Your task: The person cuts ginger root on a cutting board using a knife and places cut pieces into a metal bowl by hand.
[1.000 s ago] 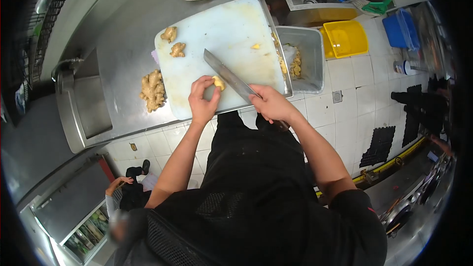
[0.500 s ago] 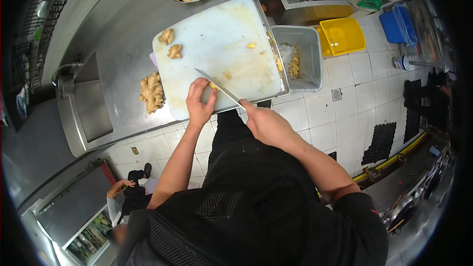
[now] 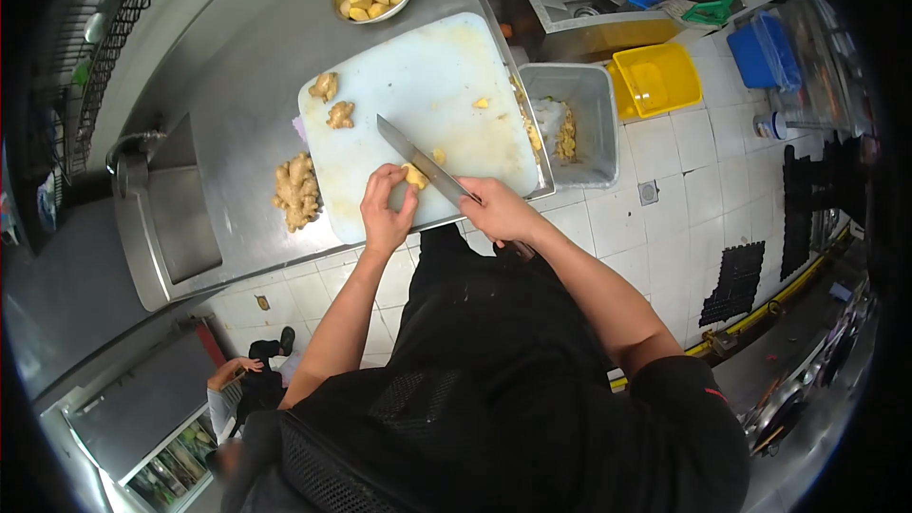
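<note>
Near the front edge of the white cutting board point(image 3: 427, 66), my left hand point(image 3: 387, 214) grips a piece of peeled ginger point(image 3: 415, 177) between thumb and fingers. My right hand point(image 3: 499, 212) is closed round the handle of a large knife point(image 3: 418, 157), whose blade lies slantwise just beside that piece. A thin yellow slice point(image 3: 439, 155) rests beyond the blade. Two unpeeled ginger pieces point(image 3: 340, 115) sit at the board's left, and a small yellow bit point(image 3: 482, 103) at its right. A big ginger root point(image 3: 296, 192) lies on the steel counter, left of the board.
A metal bowl point(image 3: 338, 2) of peeled pieces stands behind the board. Right of the counter are a grey bin point(image 3: 608, 123) with scraps and a yellow container point(image 3: 670, 81). A sink point(image 3: 180, 218) is at the left. Another person point(image 3: 252, 385) is at the lower left.
The knife has swung over the ginger piece and back to its right side, its blade face now showing again. A thin slice has appeared on the board. My left hand still holds the piece.
</note>
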{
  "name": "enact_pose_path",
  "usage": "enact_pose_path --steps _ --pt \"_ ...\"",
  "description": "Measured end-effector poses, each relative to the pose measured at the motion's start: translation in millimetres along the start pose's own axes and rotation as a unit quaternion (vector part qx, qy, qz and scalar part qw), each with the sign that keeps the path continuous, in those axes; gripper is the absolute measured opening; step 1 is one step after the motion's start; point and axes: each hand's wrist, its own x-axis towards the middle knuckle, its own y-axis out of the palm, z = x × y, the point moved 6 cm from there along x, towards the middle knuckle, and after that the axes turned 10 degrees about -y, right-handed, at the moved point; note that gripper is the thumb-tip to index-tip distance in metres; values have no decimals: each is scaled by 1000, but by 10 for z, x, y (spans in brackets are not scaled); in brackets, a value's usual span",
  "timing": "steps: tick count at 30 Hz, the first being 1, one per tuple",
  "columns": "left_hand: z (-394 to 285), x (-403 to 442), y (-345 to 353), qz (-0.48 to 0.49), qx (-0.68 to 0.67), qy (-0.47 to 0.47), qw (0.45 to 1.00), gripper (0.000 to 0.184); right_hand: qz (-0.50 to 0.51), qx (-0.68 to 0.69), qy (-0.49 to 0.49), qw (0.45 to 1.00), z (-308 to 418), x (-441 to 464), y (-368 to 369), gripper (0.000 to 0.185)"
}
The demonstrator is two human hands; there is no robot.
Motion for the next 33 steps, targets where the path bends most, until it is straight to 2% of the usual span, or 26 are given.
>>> enact_pose_path --steps 2,3,4,5,6,8,14,17,24,26,30,32,33 --pt "2 21 7 -2 -6 0 1000 27 -17 13 21 1000 -6 -39 -47 39" --pt "19 22 20 4 -30 -36 999 27 -17 11 18 1000 -102 -62 -39 39" --pt "50 27 38 8 -55 -71 996 27 -62 -49 -85 993 -110 -67 -86 39" --pt "36 43 54 8 -48 -56 997 25 -106 -110 -187 970 -105 -94 -117 40" --pt "43 55 74 5 -49 -55 997 25 -105 -113 -189 970 -16 -152 -101 40" --pt "-21 42 100 -22 -4 4 1000 23 -99 -238 -58 964 121 -306 -105 45" --pt "-44 -34 143 -13 -42 -116 992 22 -55 -339 -71 936 184 -513 246 53" --pt "58 -81 202 -33 -36 -92 995 22 -10 -381 -31 924 290 -573 329 62" --pt "55 -96 188 -33 -32 -87 995 23 -10 -374 -28 927 261 -785 356 63" --pt "-7 -86 170 -51 -8 -57 997 22 -7 -354 -17 935 263 -823 348 59" --pt "16 -89 180 -45 -24 -71 996 21 -23 -341 -20 940 176 -677 364 55" --pt "23 -86 188 -45 -42 -76 995 21 -60 -298 -84 949 155 -536 348 52" --pt "8 -74 187 -45 -42 -75 995 21 -60 -298 -85 949 196 -504 289 52"
